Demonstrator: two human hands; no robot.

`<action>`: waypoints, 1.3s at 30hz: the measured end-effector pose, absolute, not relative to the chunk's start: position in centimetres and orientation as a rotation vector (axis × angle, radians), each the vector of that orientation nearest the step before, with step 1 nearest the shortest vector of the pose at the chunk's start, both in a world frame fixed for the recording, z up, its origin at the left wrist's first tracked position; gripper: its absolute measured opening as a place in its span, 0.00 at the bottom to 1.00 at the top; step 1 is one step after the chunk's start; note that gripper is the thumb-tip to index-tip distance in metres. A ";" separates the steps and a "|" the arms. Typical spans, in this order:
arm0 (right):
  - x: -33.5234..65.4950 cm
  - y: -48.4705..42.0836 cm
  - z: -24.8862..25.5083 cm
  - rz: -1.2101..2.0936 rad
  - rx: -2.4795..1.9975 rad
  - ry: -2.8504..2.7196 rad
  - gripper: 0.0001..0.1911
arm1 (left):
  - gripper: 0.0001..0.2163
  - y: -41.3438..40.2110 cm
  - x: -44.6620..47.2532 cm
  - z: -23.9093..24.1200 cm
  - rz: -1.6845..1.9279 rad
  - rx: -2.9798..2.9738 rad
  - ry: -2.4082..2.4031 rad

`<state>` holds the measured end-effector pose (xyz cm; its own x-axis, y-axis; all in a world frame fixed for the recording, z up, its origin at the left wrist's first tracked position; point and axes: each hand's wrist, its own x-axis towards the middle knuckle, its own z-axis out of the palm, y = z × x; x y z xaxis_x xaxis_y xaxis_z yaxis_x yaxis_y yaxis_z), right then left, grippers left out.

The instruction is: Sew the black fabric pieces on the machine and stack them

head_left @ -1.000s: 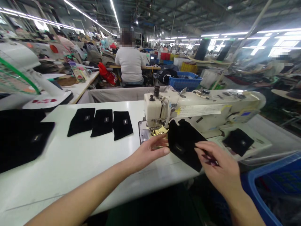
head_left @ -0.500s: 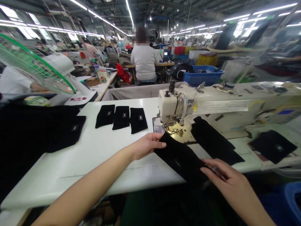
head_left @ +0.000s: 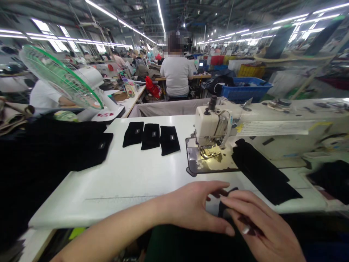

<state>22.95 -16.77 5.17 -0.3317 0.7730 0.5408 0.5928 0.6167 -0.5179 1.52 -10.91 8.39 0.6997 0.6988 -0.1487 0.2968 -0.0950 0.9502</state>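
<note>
My right hand (head_left: 261, 222) pinches a black fabric piece (head_left: 223, 210) at the table's front edge. Most of that piece is hidden by my hands. A small metallic object (head_left: 246, 230) shows inside the right hand's curled fingers; its kind is hidden. My left hand (head_left: 195, 205) is beside the fabric with thumb and fingers spread apart. Beyond both hands stands a sewing machine (head_left: 208, 125), its presser foot (head_left: 209, 154) above a worn metal plate. Three black fabric pieces with small labels (head_left: 151, 136) lie in a row left of the machine.
Black fabric strips (head_left: 261, 171) lie under the machine arm. A large heap of black fabric (head_left: 54, 145) covers the table's left side. Behind it stands a green-rimmed fan (head_left: 62, 76). A blue basket (head_left: 245, 89) and a seated person (head_left: 176, 74) are farther back.
The black fabric piece has moved from beside the presser foot down to the table's front edge. My left hand has let go of its corner and moved closer to my right hand.
</note>
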 end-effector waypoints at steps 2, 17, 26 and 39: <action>22.3 -16.6 4.9 0.226 -1.166 -1.893 0.17 | 0.15 -11.5 2.6 7.6 0.487 1.540 0.767; 20.5 -17.3 0.7 1.192 -1.539 -1.520 0.17 | 0.10 -4.7 -1.0 6.7 0.553 1.261 0.982; 19.2 -18.4 -0.3 1.242 -1.546 -1.479 0.14 | 0.11 -1.7 -1.3 4.3 0.613 1.616 1.124; 18.7 -18.5 -1.6 0.913 -1.452 -1.634 0.07 | 0.06 1.2 -0.1 1.2 0.714 2.363 1.361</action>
